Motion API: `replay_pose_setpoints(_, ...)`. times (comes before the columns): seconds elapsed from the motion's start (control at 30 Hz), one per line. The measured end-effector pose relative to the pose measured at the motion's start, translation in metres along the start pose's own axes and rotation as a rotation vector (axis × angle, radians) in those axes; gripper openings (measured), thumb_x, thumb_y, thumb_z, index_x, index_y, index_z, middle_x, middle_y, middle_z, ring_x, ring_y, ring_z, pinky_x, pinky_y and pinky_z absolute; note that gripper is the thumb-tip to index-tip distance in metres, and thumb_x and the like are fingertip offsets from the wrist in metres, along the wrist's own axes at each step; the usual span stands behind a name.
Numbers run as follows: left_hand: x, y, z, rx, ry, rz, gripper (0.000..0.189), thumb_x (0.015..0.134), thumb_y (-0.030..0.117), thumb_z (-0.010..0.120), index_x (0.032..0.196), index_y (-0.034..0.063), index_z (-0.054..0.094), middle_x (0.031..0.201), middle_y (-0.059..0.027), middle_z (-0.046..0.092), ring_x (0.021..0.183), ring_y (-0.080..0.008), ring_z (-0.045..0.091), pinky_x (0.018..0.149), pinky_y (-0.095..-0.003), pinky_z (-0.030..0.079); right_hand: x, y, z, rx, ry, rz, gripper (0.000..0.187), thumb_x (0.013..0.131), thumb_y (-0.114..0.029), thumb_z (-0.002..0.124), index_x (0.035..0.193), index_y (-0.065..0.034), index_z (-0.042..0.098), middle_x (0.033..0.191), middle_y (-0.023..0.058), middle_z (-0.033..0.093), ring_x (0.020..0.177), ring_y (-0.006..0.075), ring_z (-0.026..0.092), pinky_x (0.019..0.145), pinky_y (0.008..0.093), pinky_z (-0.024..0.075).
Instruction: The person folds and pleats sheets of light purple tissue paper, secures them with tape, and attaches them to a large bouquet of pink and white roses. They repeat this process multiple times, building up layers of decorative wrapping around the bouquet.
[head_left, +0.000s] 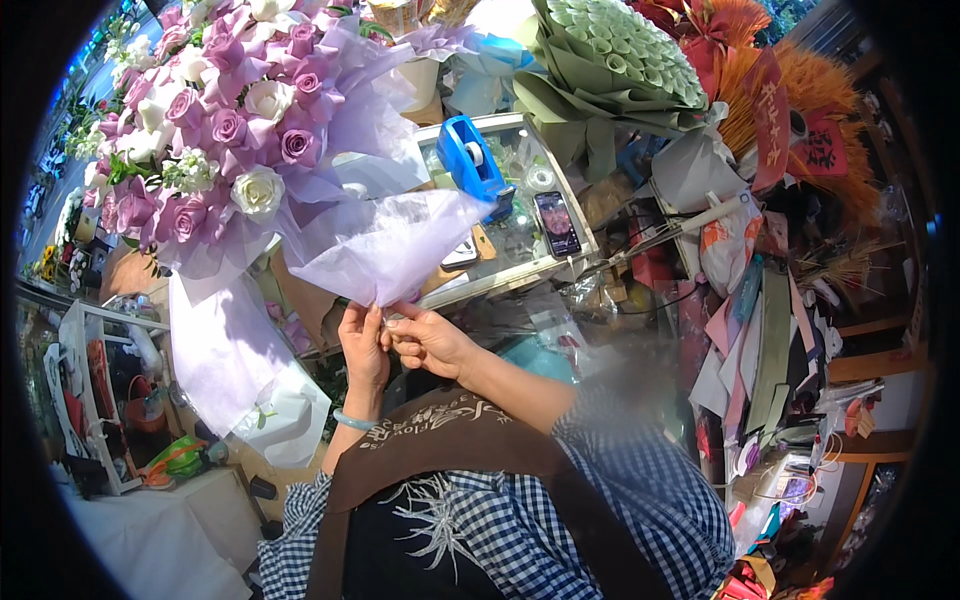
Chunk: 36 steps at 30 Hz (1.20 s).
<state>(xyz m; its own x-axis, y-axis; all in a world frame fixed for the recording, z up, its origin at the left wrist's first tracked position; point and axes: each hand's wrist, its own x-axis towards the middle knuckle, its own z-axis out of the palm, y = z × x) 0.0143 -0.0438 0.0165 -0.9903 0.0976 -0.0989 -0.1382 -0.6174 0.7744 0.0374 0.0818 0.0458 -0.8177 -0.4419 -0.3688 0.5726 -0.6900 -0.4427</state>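
A sheet of pale lilac wrapping paper fans out in front of me, gathered to a narrow point at its lower end. My left hand pinches that gathered point between thumb and fingers. From the right, my right hand grips the same spot, its fingertips touching the left ones. Just beyond on the left stands a large bouquet of mauve and white roses in lilac wrapping. A long strip of lilac paper hangs down below the bouquet.
A glass-topped counter carries a blue tape dispenser, a clear tape roll and a lit phone. Behind it sits a green-wrapped bouquet. Rolled wrapping papers stand at right; a white shelf frame is at left.
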Motion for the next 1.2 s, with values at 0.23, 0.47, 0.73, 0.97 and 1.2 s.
replay_pose_setpoints(0.23, 0.001, -0.008, -0.003, 0.044, 0.073, -0.099, 0.017, 0.09, 0.014, 0.056, 0.102, 0.0032, 0.051, 0.072, 0.0016, 0.053, 0.046, -0.0017, 0.04, 0.04, -0.0148, 0.031, 0.008, -0.001, -0.004, -0.574, 0.104, -0.304, 0.028, 0.087, -0.007, 0.054, 0.114, -0.0001, 0.053, 0.075, 0.0036, 0.06, 0.054, 0.0032, 0.051, 0.039, 0.0159, 0.037)
replay_pose_setpoints(0.47, 0.0, -0.008, -0.012, -0.182, -0.002, -0.223, 0.012, 0.091, 0.017, 0.055, 0.092, 0.0055, 0.053, 0.063, 0.0031, 0.05, 0.045, -0.0018, 0.039, 0.039, -0.015, 0.028, 0.007, 0.006, -0.009, -0.52, 0.089, -0.325, 0.026, 0.087, -0.009, 0.056, 0.109, 0.0026, 0.05, 0.077, 0.0064, 0.062, 0.053, 0.0053, 0.051, 0.04, 0.0171, 0.0407)
replay_pose_setpoints(0.73, 0.0, 0.006, -0.006, 0.086, -0.034, -0.025, 0.01, 0.086, 0.011, 0.061, 0.089, 0.0022, 0.056, 0.066, 0.0015, 0.054, 0.046, -0.0022, 0.042, 0.041, -0.0149, 0.03, 0.005, 0.012, -0.009, -0.218, 0.116, -0.144, 0.024, 0.086, -0.008, 0.058, 0.106, 0.0016, 0.05, 0.076, 0.0075, 0.062, 0.052, 0.0076, 0.051, 0.044, 0.0205, 0.0462)
replay_pose_setpoints(0.97, 0.001, 0.012, -0.01, 0.138, -0.132, -0.147, 0.013, 0.088, 0.014, 0.06, 0.092, 0.0011, 0.058, 0.069, 0.0001, 0.057, 0.046, -0.0034, 0.046, 0.04, -0.016, 0.033, 0.005, 0.011, -0.011, -0.421, 0.069, -0.235, 0.014, 0.086, -0.007, 0.057, 0.096, 0.0015, 0.059, 0.073, 0.0061, 0.061, 0.055, 0.0079, 0.054, 0.048, 0.0203, 0.0444)
replay_pose_setpoints(1.2, -0.004, -0.001, 0.003, 0.296, 0.097, -0.118, 0.021, 0.087, 0.021, 0.062, 0.09, 0.001, 0.058, 0.064, 0.0018, 0.054, 0.053, -0.0036, 0.048, 0.048, -0.017, 0.037, 0.018, 0.006, -0.018, -0.623, 0.274, -0.497, 0.006, 0.084, -0.004, 0.059, 0.084, 0.0018, 0.058, 0.068, 0.0002, 0.057, 0.06, 0.0056, 0.054, 0.051, 0.0201, 0.0413)
